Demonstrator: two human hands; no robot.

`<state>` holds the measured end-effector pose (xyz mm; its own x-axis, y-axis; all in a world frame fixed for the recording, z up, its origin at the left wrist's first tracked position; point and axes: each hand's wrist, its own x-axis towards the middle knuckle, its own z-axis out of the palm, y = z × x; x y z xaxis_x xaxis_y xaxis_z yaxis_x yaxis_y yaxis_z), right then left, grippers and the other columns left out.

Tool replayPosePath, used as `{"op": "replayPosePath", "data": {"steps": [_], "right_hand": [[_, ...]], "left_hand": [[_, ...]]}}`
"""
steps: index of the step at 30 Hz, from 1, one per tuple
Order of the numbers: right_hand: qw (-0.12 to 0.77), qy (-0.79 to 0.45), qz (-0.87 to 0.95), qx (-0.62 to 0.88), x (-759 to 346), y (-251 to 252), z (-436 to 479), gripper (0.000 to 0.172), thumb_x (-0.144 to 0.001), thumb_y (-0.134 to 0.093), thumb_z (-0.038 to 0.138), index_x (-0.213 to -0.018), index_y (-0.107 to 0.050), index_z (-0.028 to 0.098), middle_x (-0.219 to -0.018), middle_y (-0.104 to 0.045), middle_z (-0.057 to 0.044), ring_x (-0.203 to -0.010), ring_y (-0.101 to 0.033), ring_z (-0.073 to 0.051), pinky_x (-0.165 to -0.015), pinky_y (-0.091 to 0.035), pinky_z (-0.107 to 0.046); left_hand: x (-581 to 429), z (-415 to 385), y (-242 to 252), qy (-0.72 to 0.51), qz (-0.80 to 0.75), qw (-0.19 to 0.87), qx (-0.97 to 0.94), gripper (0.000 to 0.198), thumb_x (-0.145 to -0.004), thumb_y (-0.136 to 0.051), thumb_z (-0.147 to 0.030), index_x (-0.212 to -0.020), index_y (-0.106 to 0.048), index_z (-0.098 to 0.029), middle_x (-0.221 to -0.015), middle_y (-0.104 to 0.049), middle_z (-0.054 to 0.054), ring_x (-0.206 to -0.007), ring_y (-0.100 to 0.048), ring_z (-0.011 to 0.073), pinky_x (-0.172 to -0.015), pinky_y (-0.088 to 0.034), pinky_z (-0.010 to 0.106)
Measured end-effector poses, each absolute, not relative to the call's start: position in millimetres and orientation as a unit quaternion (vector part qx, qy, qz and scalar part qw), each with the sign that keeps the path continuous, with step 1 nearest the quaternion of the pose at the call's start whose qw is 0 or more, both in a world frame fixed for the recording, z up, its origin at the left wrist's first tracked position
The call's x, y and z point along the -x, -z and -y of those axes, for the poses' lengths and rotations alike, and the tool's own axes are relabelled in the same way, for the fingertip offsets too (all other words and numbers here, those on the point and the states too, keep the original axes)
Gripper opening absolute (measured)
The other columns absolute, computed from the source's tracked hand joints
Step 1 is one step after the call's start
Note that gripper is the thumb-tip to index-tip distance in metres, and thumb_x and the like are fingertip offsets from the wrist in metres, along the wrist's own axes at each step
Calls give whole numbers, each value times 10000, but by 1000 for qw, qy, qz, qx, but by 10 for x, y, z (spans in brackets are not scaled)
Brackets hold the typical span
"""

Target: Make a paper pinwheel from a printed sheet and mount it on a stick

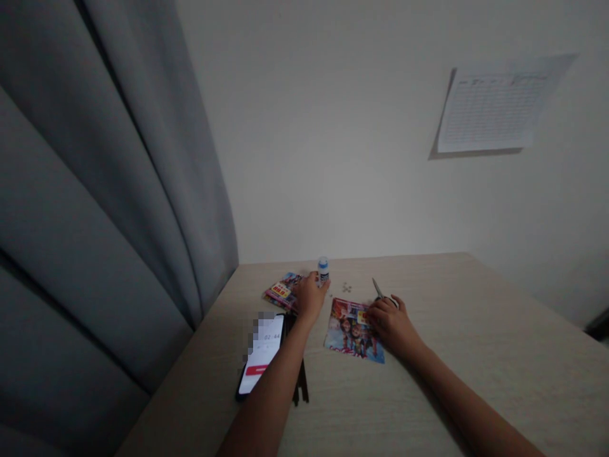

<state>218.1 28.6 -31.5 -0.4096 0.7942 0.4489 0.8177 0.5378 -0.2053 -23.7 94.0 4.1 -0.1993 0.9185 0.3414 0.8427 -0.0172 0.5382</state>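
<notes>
My left hand (310, 296) reaches across the wooden table (476, 355) and its fingers close around a small white glue bottle (323, 269) with a blue cap. Under that hand lies a colourful printed leaflet (281, 291). My right hand (391, 324) rests curled on the right edge of a second colourful printed picture (352, 330). It lies over the handles of a pair of scissors (378, 289), whose blades point away towards the wall. A few small paper scraps (347, 287) lie between the bottle and the scissors.
A phone (263, 355) with a lit timer screen lies at the left, beside a dark stick-like object (301, 381) under my left forearm. Grey curtains (95, 222) hang at the left. A printed sheet (495, 105) is on the wall behind.
</notes>
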Motion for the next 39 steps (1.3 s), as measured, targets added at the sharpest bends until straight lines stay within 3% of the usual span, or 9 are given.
{"op": "replayPosePath", "data": {"steps": [15,22,29,33,39], "right_hand": [[286,-4,827,483,-2158,284,-271,177,-957,-530,266,-1005,-700,267,-1032,-726,-45,-1052,-616,-227,-1106,-235,-521],[352,-89,800,477,-2117,284,-269,226,-958,-555,380,-1101,-701,284,-1106,-723,-57,-1112,-607,-252,-1097,-276,-547],[391,-151,790,447,-2077,302,-273,384,-863,-681,462,-1199,-699,276,-1107,-702,-82,-1091,-612,-276,-1013,-431,-488],[395,-172,782,450,-2051,339,-269,395,-840,-714,415,-1209,-701,277,-1152,-680,-89,-1136,-587,-277,-1016,-442,-466],[393,-201,779,445,-2005,335,-261,382,-814,-745,436,-1149,-722,255,-1124,-685,-92,-1126,-574,-281,-1040,-414,-479]], "left_hand": [[255,-647,-190,-382,-657,83,-645,266,-865,-689,-344,-1097,-688,-215,-1070,-741,83,-1028,-661,240,-882,-465,329],[194,-380,-232,-456,-535,217,-677,270,-806,-743,-311,-1056,-722,-210,-1018,-759,33,-961,-693,209,-875,-510,309],[90,-246,-99,-465,-479,275,-692,218,-768,-775,-290,-960,-740,-193,-952,-759,21,-929,-686,201,-875,-510,294],[53,-220,-11,-471,-470,309,-680,158,-768,-771,-278,-882,-736,-174,-886,-757,28,-850,-690,195,-801,-522,277],[12,-194,14,-487,-459,337,-662,213,-782,-754,-337,-919,-737,-175,-908,-766,37,-857,-699,202,-772,-523,274]]}}
